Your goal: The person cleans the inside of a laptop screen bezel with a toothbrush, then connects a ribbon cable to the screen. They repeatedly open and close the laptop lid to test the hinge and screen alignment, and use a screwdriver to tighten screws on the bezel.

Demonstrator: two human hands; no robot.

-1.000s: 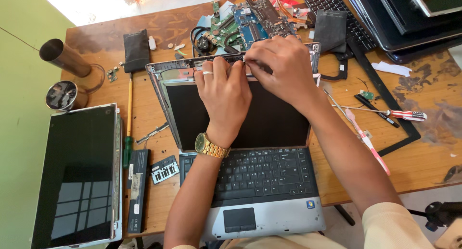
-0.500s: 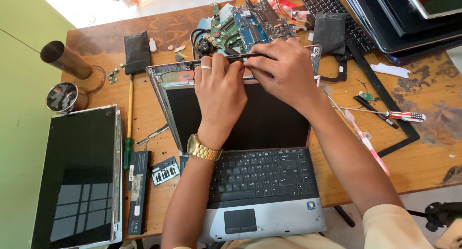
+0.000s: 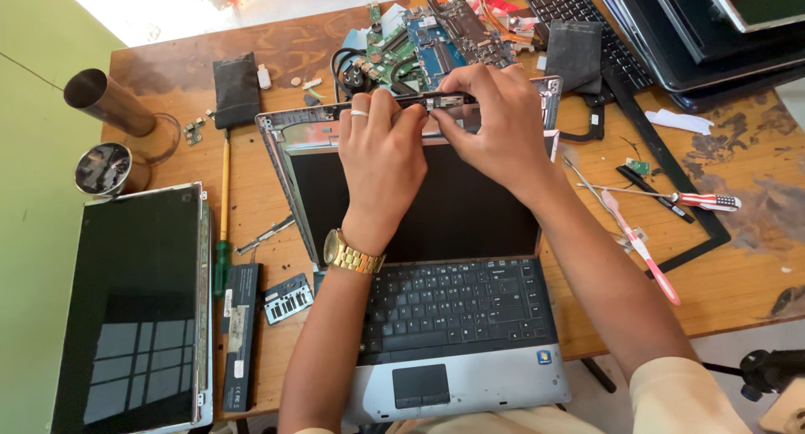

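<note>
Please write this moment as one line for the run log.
left hand: fingers pinch thin black strip | right hand: pinches same strip | place: top edge of open laptop lid | nearby: circuit boards

Wood table point(image 3: 738, 275): laptop point(image 3: 453, 317), spare screen point(image 3: 126, 308), circuit boards point(image 3: 436, 40), screwdrivers point(image 3: 221, 233).

Open laptop point(image 3: 436, 317) mid-worktop point(image 3: 738, 283); loose screen panel point(image 3: 126, 308) left of it, screwdriver point(image 3: 223, 224) between; circuit boards point(image 3: 436, 40) behind; probably a toothbrush point(image 3: 637, 245) right; hands point(image 3: 381, 149) at lid's far edge.
</note>
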